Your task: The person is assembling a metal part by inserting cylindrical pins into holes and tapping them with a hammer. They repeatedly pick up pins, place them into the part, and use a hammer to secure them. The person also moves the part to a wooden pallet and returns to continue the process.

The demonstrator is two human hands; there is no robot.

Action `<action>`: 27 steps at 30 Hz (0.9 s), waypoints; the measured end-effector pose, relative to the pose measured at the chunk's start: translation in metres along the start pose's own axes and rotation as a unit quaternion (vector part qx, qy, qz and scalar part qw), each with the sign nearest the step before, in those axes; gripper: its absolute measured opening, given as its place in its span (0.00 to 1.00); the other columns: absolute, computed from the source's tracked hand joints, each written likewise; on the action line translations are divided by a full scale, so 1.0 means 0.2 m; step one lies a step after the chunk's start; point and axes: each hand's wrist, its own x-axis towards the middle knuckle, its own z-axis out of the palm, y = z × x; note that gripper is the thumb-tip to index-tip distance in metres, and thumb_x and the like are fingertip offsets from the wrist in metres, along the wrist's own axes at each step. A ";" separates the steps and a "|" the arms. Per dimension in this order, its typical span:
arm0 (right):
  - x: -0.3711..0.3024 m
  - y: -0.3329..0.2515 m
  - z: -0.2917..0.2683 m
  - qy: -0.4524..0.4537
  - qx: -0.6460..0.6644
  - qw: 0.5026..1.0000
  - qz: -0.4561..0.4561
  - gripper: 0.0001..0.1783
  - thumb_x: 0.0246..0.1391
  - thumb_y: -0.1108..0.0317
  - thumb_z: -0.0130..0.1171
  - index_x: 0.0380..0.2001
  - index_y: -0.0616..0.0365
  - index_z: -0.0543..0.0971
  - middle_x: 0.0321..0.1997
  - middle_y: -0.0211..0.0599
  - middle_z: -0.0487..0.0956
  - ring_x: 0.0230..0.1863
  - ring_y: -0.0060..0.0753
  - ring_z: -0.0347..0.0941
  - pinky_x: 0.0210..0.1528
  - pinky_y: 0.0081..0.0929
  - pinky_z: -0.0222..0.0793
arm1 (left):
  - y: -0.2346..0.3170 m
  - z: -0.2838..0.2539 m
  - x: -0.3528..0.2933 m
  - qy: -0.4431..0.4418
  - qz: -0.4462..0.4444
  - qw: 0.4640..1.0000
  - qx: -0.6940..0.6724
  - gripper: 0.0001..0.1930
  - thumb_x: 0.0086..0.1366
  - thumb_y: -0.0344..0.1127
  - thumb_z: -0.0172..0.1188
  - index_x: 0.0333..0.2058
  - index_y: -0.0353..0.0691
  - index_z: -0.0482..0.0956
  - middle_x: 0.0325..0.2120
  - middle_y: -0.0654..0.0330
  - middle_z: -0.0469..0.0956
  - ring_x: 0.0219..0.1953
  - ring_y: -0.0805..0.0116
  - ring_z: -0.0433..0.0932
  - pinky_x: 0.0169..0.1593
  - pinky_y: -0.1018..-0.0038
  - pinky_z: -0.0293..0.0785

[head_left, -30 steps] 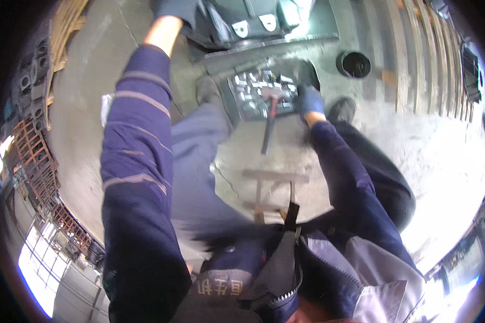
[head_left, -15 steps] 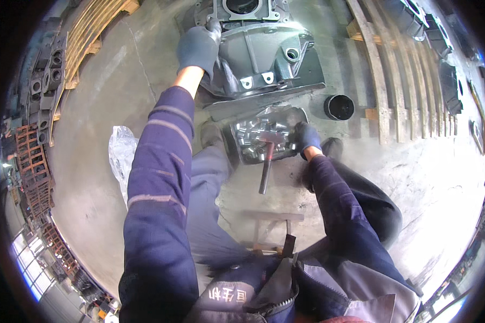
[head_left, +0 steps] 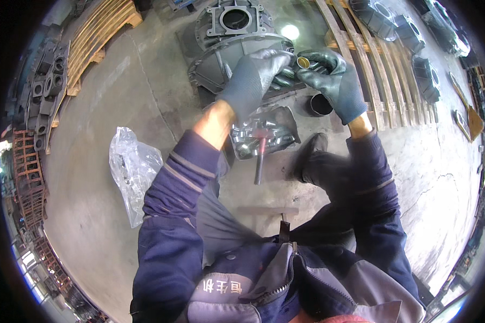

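My gloved right hand is raised beside the grey cast housing and grips a short metal bushing, its yellowish open end facing up. Close by on the left, my gloved left hand hangs in front of the housing, fingers curled toward the bushing. Whatever those fingers hold, if anything, is hidden. Below both hands a tray of shiny metal bushings lies on the floor between my feet. Across its near edge rests a hammer, handle toward me.
A black round can stands right of the tray. Wooden pallets lie at the right and far left, the right one bearing grey castings. Clear plastic sheeting is on the floor at left. A low stool is near me.
My left hand has come down and right from the housing's top edge. My right hand has risen out of the tray with a bushing, meeting the left in front of the housing.
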 end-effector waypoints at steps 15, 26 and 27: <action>0.00 0.00 0.08 0.030 -0.106 0.994 -0.010 0.23 0.49 0.71 0.77 0.49 0.63 0.82 0.46 0.42 0.84 0.46 0.32 0.82 0.50 0.29 0.79 | 0.01 0.02 -0.03 -0.031 -0.079 0.978 -0.188 0.17 0.71 0.38 0.61 0.52 0.34 0.82 0.45 0.60 0.83 0.46 0.72 0.82 0.54 0.74 0.79; -0.01 0.00 0.04 0.012 -0.246 0.967 -0.068 0.24 0.52 0.61 0.73 0.51 0.57 0.83 0.44 0.47 0.84 0.45 0.42 0.82 0.52 0.33 0.78 | 0.00 0.00 -0.02 -0.044 -0.115 0.971 -0.205 0.16 0.72 0.37 0.60 0.52 0.34 0.81 0.44 0.62 0.83 0.46 0.72 0.82 0.53 0.74 0.80; -0.01 0.00 0.04 0.008 -0.226 0.973 -0.052 0.24 0.52 0.61 0.73 0.51 0.58 0.83 0.44 0.46 0.84 0.45 0.39 0.82 0.51 0.32 0.78 | -0.01 0.01 -0.01 -0.052 -0.103 0.972 -0.204 0.15 0.71 0.36 0.61 0.52 0.34 0.81 0.44 0.62 0.83 0.46 0.73 0.82 0.53 0.74 0.80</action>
